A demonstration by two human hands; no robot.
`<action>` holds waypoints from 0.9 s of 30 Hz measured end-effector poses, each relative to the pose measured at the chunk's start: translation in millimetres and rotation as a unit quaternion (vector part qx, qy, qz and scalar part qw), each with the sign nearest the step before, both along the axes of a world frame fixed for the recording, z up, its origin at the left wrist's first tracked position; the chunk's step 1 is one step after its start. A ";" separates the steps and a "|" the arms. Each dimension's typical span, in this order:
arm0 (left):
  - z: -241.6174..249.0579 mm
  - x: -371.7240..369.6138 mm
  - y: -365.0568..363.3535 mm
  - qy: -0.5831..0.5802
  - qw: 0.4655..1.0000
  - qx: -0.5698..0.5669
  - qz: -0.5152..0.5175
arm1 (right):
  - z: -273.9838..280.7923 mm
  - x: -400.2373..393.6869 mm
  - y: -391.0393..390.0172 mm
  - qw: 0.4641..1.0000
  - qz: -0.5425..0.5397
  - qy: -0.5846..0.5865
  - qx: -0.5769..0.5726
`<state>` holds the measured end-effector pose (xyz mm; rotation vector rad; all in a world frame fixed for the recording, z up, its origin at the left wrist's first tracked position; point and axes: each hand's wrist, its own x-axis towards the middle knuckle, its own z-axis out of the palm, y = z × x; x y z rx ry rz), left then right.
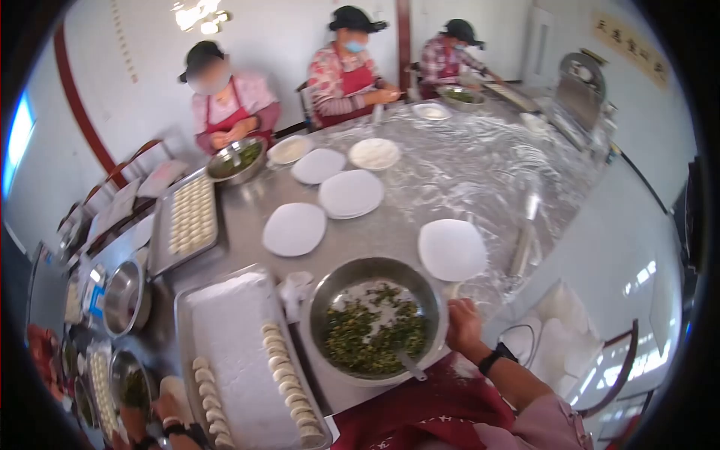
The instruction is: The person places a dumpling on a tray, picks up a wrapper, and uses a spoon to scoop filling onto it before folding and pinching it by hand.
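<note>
My right hand (463, 324), with a black band on the wrist, is at the right rim of a large metal bowl (371, 271). Its fingers look curled together beside a pale flat round piece (474, 291); blur hides what is between them. Chopped green filling (367, 345) lies in the bowl, and a metal spoon handle (411, 365) leans over its near edge. My left hand does not show. Left of the bowl, a floured metal tray (232, 315) carries dumplings in a right row (281, 367) and a shorter left row (208, 397).
White plates (451, 250) (351, 193) (295, 229) lie on the floured metal table (480, 172). A second dumpling tray (161, 251) stands farther left. Several co-workers in aprons sit around; a co-worker's hands (165, 407) work at lower left. A chair (622, 367) is at right.
</note>
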<state>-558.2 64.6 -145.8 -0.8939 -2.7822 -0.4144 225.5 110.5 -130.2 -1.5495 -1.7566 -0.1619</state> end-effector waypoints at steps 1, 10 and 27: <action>1.2 3.5 1.6 0.004 1.000 0.010 -0.009 | -3.0 2.1 -0.1 1.000 0.003 0.001 0.003; 17.4 13.9 12.9 0.034 0.993 0.093 -0.067 | -0.2 3.3 -6.5 0.999 -0.022 0.024 -0.029; 141.9 155.9 -13.3 -0.294 0.863 0.319 -0.261 | -6.8 5.7 -5.1 0.999 -0.013 0.022 -0.035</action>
